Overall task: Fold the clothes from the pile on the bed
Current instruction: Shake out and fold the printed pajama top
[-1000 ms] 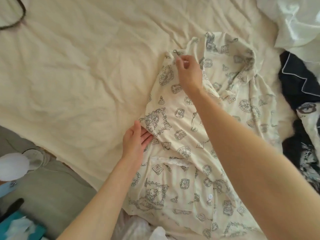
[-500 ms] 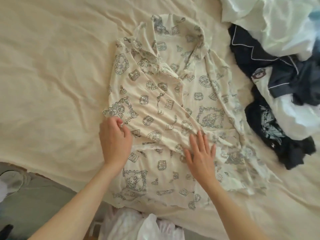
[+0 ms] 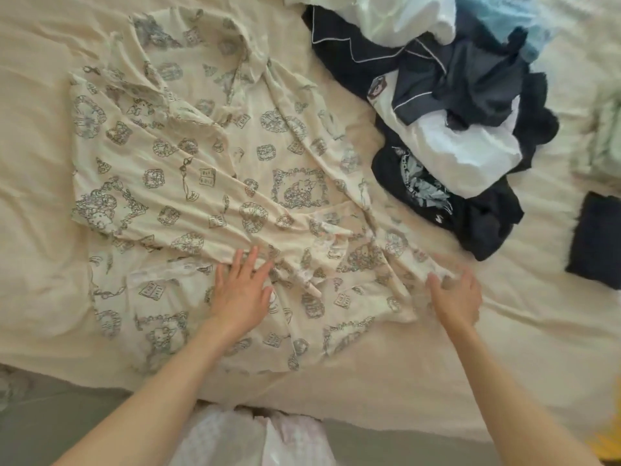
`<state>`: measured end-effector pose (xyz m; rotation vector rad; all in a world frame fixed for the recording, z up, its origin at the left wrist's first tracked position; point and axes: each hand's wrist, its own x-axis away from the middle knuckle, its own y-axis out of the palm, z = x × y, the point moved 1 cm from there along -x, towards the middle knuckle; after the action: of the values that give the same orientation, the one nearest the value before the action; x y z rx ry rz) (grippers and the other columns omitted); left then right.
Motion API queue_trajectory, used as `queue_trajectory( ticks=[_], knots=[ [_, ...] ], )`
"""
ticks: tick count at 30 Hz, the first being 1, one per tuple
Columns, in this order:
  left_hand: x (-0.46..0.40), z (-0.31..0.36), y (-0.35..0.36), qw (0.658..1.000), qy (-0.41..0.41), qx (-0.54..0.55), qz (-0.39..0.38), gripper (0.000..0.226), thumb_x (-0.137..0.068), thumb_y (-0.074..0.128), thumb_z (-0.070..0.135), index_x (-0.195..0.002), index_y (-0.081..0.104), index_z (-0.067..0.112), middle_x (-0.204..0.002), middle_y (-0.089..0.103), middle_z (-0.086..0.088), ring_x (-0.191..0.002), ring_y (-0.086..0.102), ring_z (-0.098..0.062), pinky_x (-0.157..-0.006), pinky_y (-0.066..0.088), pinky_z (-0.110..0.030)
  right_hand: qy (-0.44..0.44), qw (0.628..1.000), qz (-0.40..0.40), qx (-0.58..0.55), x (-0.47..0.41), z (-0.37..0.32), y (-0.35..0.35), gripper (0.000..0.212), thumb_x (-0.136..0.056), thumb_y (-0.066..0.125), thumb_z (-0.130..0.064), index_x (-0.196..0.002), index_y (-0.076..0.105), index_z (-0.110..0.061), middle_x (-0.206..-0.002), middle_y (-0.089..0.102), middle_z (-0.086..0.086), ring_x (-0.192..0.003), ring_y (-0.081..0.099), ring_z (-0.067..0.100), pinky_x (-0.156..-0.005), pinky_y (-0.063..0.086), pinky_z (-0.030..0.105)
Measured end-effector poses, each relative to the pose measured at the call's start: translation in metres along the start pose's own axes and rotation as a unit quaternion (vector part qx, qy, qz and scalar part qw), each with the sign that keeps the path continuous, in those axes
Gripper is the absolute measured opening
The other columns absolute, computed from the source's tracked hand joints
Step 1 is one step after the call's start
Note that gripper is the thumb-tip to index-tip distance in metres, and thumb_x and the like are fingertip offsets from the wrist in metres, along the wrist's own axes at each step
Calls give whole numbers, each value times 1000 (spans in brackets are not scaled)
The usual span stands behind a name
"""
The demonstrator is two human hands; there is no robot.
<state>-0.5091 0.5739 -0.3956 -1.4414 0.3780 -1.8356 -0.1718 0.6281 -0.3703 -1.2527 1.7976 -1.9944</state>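
Note:
A cream pyjama shirt [image 3: 188,169] with a grey cartoon print lies spread on the bed, collar at the far end, its left side folded over the middle. My left hand [image 3: 242,290] lies flat on the shirt near its lower middle, fingers straight and spread. My right hand [image 3: 453,294] is at the shirt's lower right edge, blurred, with its fingers curled at the cloth there. The pile of clothes [image 3: 453,105], dark navy, white and light blue, sits to the right of the shirt.
The cream bedsheet [image 3: 40,230] is wrinkled. A folded dark garment [image 3: 594,240] and a pale green folded one [image 3: 605,142] lie at the far right. The bed's near edge runs along the bottom, with pale pink cloth [image 3: 248,435] below it.
My left hand moved right from the shirt's left edge to its middle and flattened. My right hand left the middle and went to the lower right edge. The view shifted right.

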Motion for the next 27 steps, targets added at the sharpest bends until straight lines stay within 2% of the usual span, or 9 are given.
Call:
queue_trajectory(
  ticks=[3,6,9,12,15,17,20,24,27],
  knots=[
    [5,24,-5,992,-26,76,99,42,-98,38,21,-140,37,15,-154,23,-9,-143,14,-27,-116,9,-46,92,967,-115,-209,-15,15,1,42,-86,64,-24,-120,55,0,-105,57,9,-94,58,28,-74,46,31],
    [13,64,-8,962,-7,208,175,28,-96,43,13,-120,56,9,-126,53,-5,-120,46,-22,-104,35,-35,78,935,-72,-338,-13,10,-4,12,-84,62,-13,-75,55,-7,-79,53,9,-65,48,19,-52,42,24],
    [15,117,-9,906,-46,418,44,14,-97,46,26,-105,57,27,-112,57,11,-103,56,-5,-83,45,-15,-130,943,10,-307,21,-4,-15,11,-86,65,-16,-81,58,-9,-76,54,2,-72,49,17,-67,40,33],
    [11,158,-8,755,-82,635,-139,35,-88,51,47,-111,55,21,-111,63,-3,-105,61,-16,-88,52,-30,-368,903,-77,-209,73,-9,-11,19,-84,64,-2,-102,67,-5,-91,63,6,-84,57,15,-76,42,21],
    [5,175,-5,800,-128,569,-140,57,-88,61,39,-134,41,11,-116,59,-3,-100,57,-15,-89,47,-32,-456,858,-172,-160,100,6,1,23,-83,59,2,-101,71,-6,-98,68,4,-92,60,13,-81,45,22],
    [0,176,-2,883,-148,442,-56,47,-93,56,26,-135,42,8,-127,55,-4,-102,55,-14,-89,46,-29,-340,892,-174,-242,99,21,2,20,-89,57,-4,-91,72,-17,-88,69,-6,-83,61,7,-76,48,21],
    [6,176,-6,901,-111,420,4,18,-96,49,26,-104,61,17,-97,64,0,-78,58,1,-68,46,-13,-47,903,-213,-369,79,29,1,21,-96,51,-21,-84,68,-16,-80,67,6,-72,62,11,-71,52,31],
    [29,187,-30,886,-7,464,29,12,-94,54,23,-94,65,19,-86,67,3,-67,57,6,-58,42,-7,223,683,-435,-543,42,8,-4,53,-98,40,-46,-113,59,1,-109,65,14,-101,63,24,-82,52,35],
    [43,190,-60,877,54,476,51,12,-93,53,11,-94,65,10,-83,63,-8,-68,52,-12,-61,42,-23,180,647,-525,-522,24,-32,-15,67,-92,41,-58,-120,58,0,-112,61,14,-107,57,29,-87,50,40]
  ],
)
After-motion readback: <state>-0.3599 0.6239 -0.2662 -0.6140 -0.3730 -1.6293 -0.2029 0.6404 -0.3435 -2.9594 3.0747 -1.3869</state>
